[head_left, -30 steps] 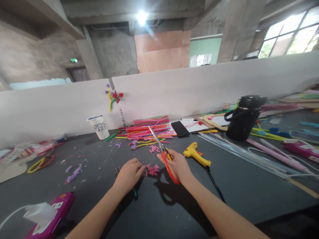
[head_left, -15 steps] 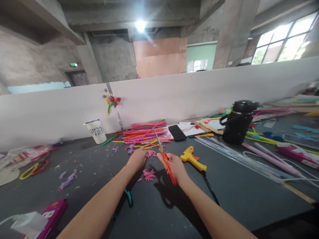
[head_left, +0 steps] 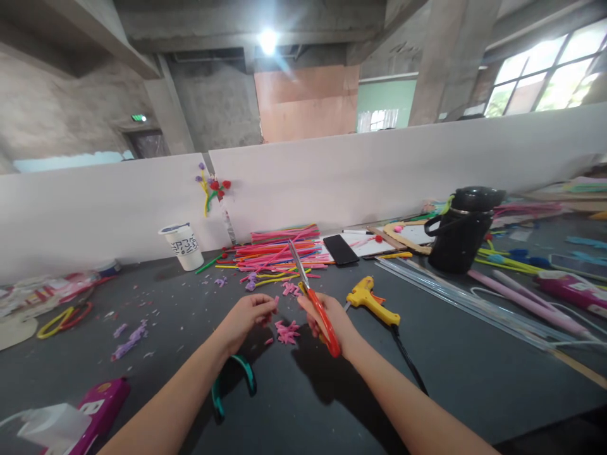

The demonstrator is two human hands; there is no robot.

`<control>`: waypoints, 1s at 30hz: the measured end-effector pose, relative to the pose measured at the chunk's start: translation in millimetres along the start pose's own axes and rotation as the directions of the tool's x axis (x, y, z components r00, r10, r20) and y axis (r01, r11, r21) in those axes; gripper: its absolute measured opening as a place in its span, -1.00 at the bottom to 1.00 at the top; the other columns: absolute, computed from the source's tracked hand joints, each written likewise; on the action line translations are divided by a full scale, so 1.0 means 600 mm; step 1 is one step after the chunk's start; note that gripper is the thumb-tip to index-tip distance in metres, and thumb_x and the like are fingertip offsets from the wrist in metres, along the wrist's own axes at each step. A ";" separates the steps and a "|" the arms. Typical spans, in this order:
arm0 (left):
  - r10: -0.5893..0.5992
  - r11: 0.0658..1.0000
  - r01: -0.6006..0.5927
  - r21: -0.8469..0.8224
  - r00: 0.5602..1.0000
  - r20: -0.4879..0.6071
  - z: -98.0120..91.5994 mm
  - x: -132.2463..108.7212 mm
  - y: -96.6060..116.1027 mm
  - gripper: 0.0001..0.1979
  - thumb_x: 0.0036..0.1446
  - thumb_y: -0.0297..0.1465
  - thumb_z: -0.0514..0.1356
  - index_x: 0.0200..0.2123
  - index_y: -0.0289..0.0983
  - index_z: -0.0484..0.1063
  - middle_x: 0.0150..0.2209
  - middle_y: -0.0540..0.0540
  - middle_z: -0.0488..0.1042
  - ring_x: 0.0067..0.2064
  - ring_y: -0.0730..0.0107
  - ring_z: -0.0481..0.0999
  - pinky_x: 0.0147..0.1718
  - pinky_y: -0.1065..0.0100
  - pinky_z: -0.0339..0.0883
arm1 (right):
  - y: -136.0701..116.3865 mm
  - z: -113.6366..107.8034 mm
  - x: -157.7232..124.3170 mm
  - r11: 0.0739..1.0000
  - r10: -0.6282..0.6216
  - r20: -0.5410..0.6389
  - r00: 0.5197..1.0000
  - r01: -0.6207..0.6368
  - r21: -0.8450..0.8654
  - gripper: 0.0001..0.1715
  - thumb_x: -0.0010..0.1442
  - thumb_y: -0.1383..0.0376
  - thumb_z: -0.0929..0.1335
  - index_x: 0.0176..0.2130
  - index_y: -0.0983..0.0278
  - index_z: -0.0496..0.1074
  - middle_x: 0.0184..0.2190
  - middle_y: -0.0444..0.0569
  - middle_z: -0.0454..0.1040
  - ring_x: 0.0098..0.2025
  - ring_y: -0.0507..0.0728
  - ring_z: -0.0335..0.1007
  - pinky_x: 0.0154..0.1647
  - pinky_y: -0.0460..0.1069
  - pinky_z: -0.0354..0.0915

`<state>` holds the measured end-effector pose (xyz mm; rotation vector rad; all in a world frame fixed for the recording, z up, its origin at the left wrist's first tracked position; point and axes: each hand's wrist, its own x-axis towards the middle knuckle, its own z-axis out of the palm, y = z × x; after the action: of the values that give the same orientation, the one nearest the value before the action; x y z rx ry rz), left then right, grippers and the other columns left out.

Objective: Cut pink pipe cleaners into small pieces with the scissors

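My right hand (head_left: 332, 322) is closed around red-handled scissors (head_left: 318, 309), whose blades point up and away over the table. Between the fingertips of my left hand (head_left: 249, 319) is a small pink pipe cleaner piece (head_left: 276, 303). Just below and right of that hand lies a pile of cut pink pieces (head_left: 287, 332), and a second pink cluster (head_left: 291, 289) sits farther back. Teal-handled pliers (head_left: 247, 373) lie partly under my left forearm. Right of the scissors rests a yellow glue gun (head_left: 372, 302) with a black cord.
Pink and mixed pipe cleaners (head_left: 284, 253) lie by the white partition (head_left: 332, 183), beside a black phone (head_left: 340, 250). A patterned cup (head_left: 183, 246) stands left, a black flask (head_left: 465, 230) right. Clear glue sticks (head_left: 446, 300), a purple power strip (head_left: 102, 411) and yellow-red scissors (head_left: 64, 321) are around.
My left hand has drawn back toward me and left from the rear pink cluster, now with a pink piece in its fingertips. The scissors have tilted slightly in my right hand.
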<state>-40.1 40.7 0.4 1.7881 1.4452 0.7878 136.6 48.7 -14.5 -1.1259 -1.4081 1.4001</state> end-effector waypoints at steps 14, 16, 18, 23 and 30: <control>-0.085 0.749 0.184 -0.637 0.979 0.183 0.025 -0.070 0.024 -0.69 0.02 -0.21 0.06 -0.52 -0.35 0.40 -0.56 -0.03 0.36 -0.54 0.54 0.26 -0.55 0.48 0.09 | -0.028 0.049 -0.043 0.996 -0.039 0.124 0.991 0.029 0.081 -0.84 -0.07 0.23 0.28 -0.53 0.28 0.24 -0.84 -0.31 0.18 -0.82 -0.11 0.02 -0.77 -0.17 0.03; -0.075 0.702 0.203 -0.683 0.974 0.213 0.025 -0.074 0.024 -0.67 0.04 -0.20 0.04 -0.51 -0.34 0.39 -0.55 -0.04 0.37 -0.53 0.53 0.28 -0.56 0.49 0.09 | -0.029 0.050 -0.045 0.996 -0.025 0.157 0.987 0.011 0.087 -0.81 -0.07 0.20 0.29 -0.54 0.28 0.24 -0.82 -0.30 0.20 -0.81 -0.11 0.04 -0.78 -0.17 0.04; -0.079 0.651 0.228 -0.724 0.969 0.234 0.026 -0.077 0.024 -0.70 0.03 -0.22 0.06 -0.51 -0.35 0.37 -0.54 -0.04 0.36 -0.53 0.56 0.28 -0.57 0.50 0.08 | -0.031 0.053 -0.048 0.997 -0.013 0.183 0.983 -0.002 0.082 -0.78 -0.08 0.17 0.29 -0.55 0.28 0.23 -0.83 -0.30 0.19 -0.81 -0.11 0.04 -0.78 -0.17 0.04; -0.101 0.641 0.291 -0.711 0.949 0.297 0.018 -0.077 0.021 -0.77 -0.06 -0.29 0.16 -0.57 -0.35 0.34 -0.59 0.01 0.32 -0.60 0.61 0.23 -0.61 0.52 0.06 | -0.039 0.062 -0.053 0.994 -0.028 0.144 0.989 0.012 0.110 -0.78 -0.08 0.17 0.30 -0.49 0.26 0.19 -0.85 -0.33 0.15 -0.80 -0.09 0.04 -0.75 -0.16 0.07; -0.111 0.917 0.085 -0.389 0.993 -0.044 0.007 -0.069 0.016 -0.70 -0.07 -0.21 0.12 -0.66 -0.30 0.33 -0.70 0.06 0.25 -0.63 0.55 0.18 -0.63 0.48 0.04 | -0.030 0.056 -0.041 0.997 -0.063 0.071 0.995 0.059 0.058 -0.78 -0.05 0.16 0.29 -0.49 0.25 0.18 -0.84 -0.33 0.10 -0.80 -0.08 0.03 -0.75 -0.15 0.07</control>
<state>-39.3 -2.1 4.4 1.3910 1.3005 1.0084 109.4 16.6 3.2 -0.9967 -1.4333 1.4406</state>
